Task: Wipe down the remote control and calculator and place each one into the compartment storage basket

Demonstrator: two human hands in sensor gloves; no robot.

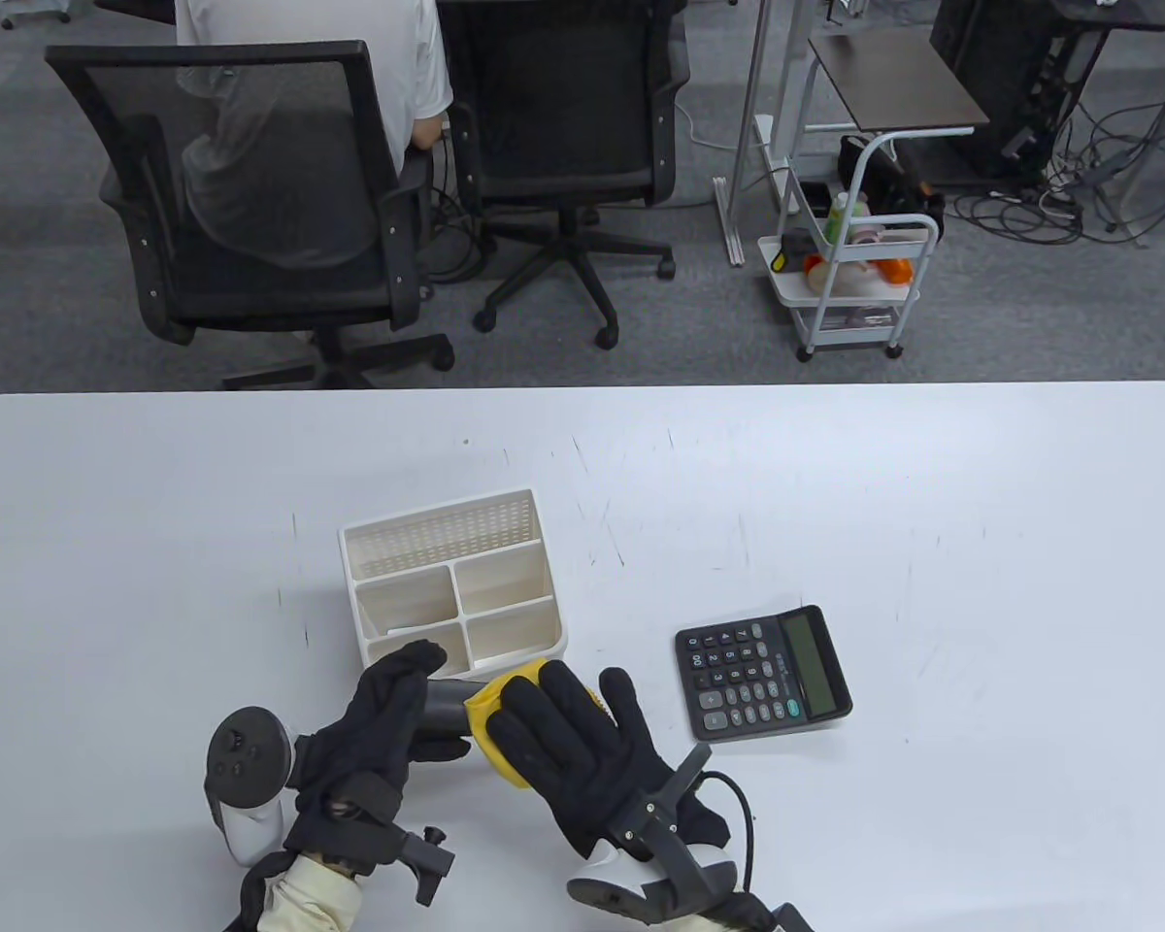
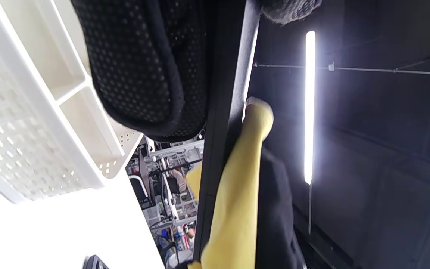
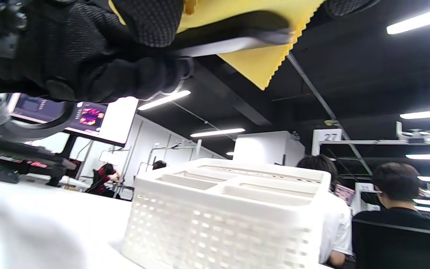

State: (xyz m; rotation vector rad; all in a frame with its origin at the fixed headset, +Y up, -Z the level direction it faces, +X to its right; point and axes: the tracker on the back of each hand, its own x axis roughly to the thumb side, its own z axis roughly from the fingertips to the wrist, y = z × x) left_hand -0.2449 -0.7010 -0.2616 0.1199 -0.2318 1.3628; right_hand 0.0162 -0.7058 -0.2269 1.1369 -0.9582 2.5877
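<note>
On the white table (image 1: 835, 466), just in front of the compartment basket (image 1: 451, 592), the left hand (image 1: 379, 738) curls around one end of the dark remote control (image 1: 442, 707). The right hand (image 1: 582, 748) folds a yellow cloth (image 1: 490, 723) over the remote's other end, fingers wrapped around it. The calculator (image 1: 762, 672) lies flat to the right, apart from both hands.

**Free room & obstacles**

Near-left area of table (image 1: 932, 505) is blocked by basket (image 1: 534, 607), w/ both hands (image 1: 374, 738) (image 1: 573, 752) just at its near side. Calculator (image 1: 762, 673) is set right of centre. Far edge & right corners are left open.
</note>
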